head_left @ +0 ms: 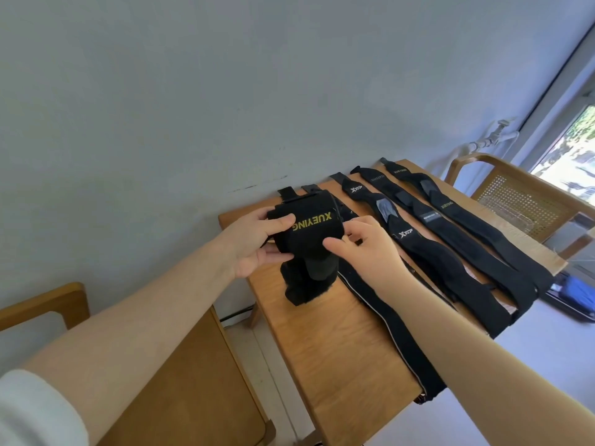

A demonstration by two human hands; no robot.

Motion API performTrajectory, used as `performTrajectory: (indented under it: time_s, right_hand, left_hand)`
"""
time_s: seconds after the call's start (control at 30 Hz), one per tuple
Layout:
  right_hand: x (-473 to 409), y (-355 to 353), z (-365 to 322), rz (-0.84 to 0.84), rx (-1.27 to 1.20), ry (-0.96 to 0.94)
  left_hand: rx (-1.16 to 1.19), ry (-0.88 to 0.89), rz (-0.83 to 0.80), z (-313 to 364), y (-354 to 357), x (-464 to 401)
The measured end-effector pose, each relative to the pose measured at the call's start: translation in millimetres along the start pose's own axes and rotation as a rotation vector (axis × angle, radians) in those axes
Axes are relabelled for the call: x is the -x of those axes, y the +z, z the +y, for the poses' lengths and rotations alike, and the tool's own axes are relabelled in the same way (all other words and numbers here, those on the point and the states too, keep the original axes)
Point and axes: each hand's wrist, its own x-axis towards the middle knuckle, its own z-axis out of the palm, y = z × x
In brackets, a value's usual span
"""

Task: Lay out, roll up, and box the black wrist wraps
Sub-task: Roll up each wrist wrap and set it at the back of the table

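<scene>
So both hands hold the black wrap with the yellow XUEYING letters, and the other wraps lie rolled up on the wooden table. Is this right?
Not quite. In the head view the other wraps lie flat, unrolled, on the wooden table. The left hand and right hand do hold the XUEYING wrap.

Bare wood on the light wooden desk (325, 342) lies nearest the person's left; four long black flat wrist wraps (428, 252) cover its right half.

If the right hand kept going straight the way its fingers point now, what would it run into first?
The right hand points left toward the bunched wrist wrap with yellow XUEYING lettering, which the left hand grips. It would meet that wrap first; its fingertips seem to be already at the edge, though depth is unclear.
</scene>
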Motion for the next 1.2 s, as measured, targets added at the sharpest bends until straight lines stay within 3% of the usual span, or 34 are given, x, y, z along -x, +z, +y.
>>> performTrajectory:
  time_s: [0.13,0.4,0.57,0.63,0.97,1.2]
  right_hand:
    - [8,13,1,0.121,0.097,-0.126]
    - [-5,1,6,-0.240,0.026,0.227]
    - [-8,-11,13,-0.488,-0.524,0.325]
    - [-8,-12,17,-0.534,-0.573,0.292]
    - [-14,-9,23,-0.579,-0.562,0.259]
    - [-13,-6,17,-0.565,-0.300,0.178]
  left_hand:
    - [0.060,0.013,0.032,-3,5,-4]
    - [0.015,0.056,0.058,-14,10,-10]
    - [0.057,0.076,0.054,-14,15,-11]
    - [0.073,0.086,0.041,-13,14,-11]
    - [0.087,0.102,0.001,-9,9,-9]
    - [0.108,0.053,-0.020,-10,0,-8]
